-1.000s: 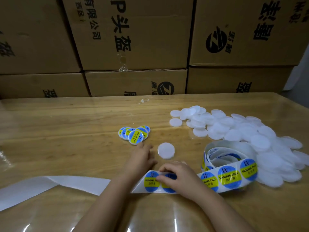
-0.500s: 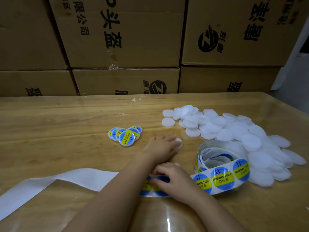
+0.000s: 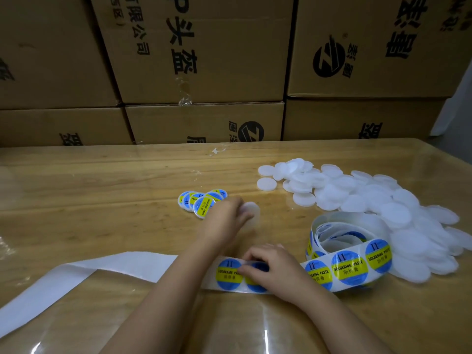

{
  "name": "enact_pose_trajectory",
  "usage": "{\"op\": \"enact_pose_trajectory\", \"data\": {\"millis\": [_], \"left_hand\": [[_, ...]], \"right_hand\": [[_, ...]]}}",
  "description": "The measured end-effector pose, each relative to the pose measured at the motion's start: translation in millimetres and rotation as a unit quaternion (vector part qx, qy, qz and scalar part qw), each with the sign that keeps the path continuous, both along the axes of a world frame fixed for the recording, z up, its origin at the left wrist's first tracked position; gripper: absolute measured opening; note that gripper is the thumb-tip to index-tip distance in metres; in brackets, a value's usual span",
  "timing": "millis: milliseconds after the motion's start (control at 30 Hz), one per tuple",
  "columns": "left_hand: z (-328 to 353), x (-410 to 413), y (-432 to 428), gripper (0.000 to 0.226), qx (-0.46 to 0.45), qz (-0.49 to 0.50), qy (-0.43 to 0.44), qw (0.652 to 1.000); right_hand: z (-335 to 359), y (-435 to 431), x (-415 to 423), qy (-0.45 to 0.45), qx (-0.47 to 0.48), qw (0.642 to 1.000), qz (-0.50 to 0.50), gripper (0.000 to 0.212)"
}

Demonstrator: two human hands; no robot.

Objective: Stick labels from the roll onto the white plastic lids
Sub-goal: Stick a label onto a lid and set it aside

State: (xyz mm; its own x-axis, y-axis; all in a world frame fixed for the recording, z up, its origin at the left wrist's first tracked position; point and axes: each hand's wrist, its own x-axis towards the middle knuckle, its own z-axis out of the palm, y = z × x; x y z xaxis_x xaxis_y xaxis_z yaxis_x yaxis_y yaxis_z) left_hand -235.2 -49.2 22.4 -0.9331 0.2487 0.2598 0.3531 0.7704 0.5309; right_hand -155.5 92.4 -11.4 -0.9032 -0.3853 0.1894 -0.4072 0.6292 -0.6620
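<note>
My left hand (image 3: 224, 217) is blurred by motion and holds a single white lid (image 3: 252, 213) at its fingertips, just right of the small heap of labelled lids (image 3: 198, 201). My right hand (image 3: 272, 268) lies on the label strip (image 3: 228, 274) and pinches the edge of a blue and yellow label under its fingers. The strip runs right into the loosely coiled label roll (image 3: 344, 251). A large pile of bare white lids (image 3: 378, 200) lies right of the roll.
The spent white backing paper (image 3: 102, 269) trails left off the front of the wooden table (image 3: 102, 200). Stacked cardboard boxes (image 3: 204, 60) form a wall along the table's far edge.
My left hand reached forward from the strip to the lone white lid and now has it at its fingertips. My right hand stayed on the strip, working at a label.
</note>
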Motion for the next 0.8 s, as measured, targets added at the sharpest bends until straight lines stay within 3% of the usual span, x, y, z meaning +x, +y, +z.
{"op": "enact_pose_trajectory", "data": {"millis": [33,167,300,467,633,800], "left_hand": [[2.1,8.2,-8.5,0.024,0.032,0.019,0.021,0.999],[-9.0,37.9,-31.3,0.033,-0.021,0.098,0.051,0.994],[-27.8,46.5,-40.0,0.038,0.073,0.128,0.003,0.989],[-35.0,47.5,-34.4,0.040,0.208,0.089,-0.042,0.973],[-32.0,51.6,-21.1,0.040,0.280,0.000,-0.064,0.958],[-31.5,49.8,-12.1,0.039,0.334,0.007,-0.036,0.942]], "right_hand": [[0.9,-0.5,0.2,-0.002,-0.002,1.000,0.001,0.014],[2.9,0.7,0.7,-0.018,-0.029,0.999,0.001,0.012],[4.4,1.9,1.2,-0.063,-0.060,0.996,0.011,0.007],[6.8,1.0,1.9,-0.098,-0.139,0.985,0.026,0.011],[5.6,-0.3,1.7,-0.097,-0.176,0.979,0.017,0.020],[6.7,-4.9,3.7,-0.023,-0.203,0.979,0.022,0.019]]}}
